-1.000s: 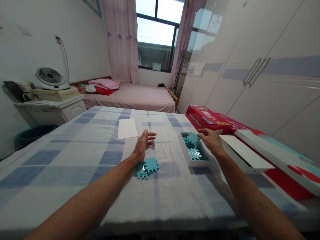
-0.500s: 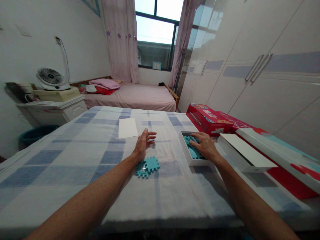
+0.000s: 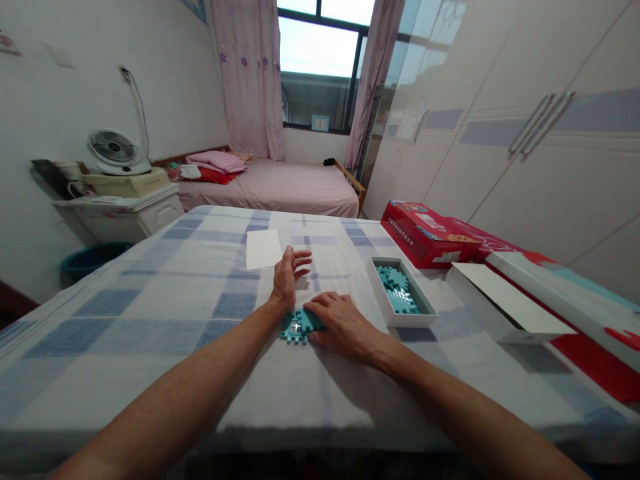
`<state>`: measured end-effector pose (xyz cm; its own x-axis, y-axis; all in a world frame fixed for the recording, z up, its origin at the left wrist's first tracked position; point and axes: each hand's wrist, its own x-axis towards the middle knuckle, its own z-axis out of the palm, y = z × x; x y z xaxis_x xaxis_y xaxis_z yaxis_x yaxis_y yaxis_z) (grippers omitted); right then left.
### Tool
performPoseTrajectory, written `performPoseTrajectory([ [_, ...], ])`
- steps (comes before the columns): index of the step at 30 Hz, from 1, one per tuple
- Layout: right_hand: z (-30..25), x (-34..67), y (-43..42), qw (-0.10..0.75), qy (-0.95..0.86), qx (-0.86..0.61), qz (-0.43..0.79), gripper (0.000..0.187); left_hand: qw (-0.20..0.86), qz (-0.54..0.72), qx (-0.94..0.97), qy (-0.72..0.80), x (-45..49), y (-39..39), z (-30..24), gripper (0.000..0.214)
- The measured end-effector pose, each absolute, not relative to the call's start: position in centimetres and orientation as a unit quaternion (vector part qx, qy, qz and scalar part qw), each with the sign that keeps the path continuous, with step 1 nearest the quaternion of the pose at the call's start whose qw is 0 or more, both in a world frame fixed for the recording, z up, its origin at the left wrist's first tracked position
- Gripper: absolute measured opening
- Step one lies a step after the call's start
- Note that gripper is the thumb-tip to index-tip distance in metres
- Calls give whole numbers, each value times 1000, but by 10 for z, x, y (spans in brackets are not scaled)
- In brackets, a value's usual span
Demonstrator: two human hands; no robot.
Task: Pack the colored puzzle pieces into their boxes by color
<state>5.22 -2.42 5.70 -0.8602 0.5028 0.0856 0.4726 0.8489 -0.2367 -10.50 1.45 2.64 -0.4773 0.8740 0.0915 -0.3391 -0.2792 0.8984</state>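
Joined teal toothed puzzle tiles [image 3: 296, 326] lie on the checked cloth in front of me. My right hand [image 3: 340, 325] rests palm down on their right side, fingers curled over a tile; what lies under them is hidden. Just beyond the tiles, my left hand [image 3: 289, 273] lies on the cloth with fingers spread and holds nothing. A small white box [image 3: 400, 319] to the right contains more teal tiles [image 3: 400, 293].
A white card [image 3: 263, 249] lies beyond my left hand. Red boxes [image 3: 430, 233] and a white lid [image 3: 505, 308] fill the table's right side, beside wardrobe doors. A bed, a fan on a cabinet and a window stand behind.
My right hand left the white box and moved left onto the teal tiles on the cloth. My left hand stayed in place. The camera shifted slightly.
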Motion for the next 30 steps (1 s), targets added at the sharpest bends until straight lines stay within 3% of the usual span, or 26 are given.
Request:
performPoseTrajectory([
  [6,57,56,-20,135,-947,-259,134,49,390,746,299,449,-110,17,26,51],
  [10,52,44,-29,124,-955,-226,145,39,379,753,294,450,-113,18,26,53],
  [19,55,44,-31,126,-954,-239,127,40,397,738,297,458,-113,18,26,52],
  [25,86,120,2,250,-887,-376,98,46,409,729,301,459,-111,17,25,53],
  [30,81,167,46,260,-820,-504,74,47,411,722,309,462,-110,17,25,55],
])
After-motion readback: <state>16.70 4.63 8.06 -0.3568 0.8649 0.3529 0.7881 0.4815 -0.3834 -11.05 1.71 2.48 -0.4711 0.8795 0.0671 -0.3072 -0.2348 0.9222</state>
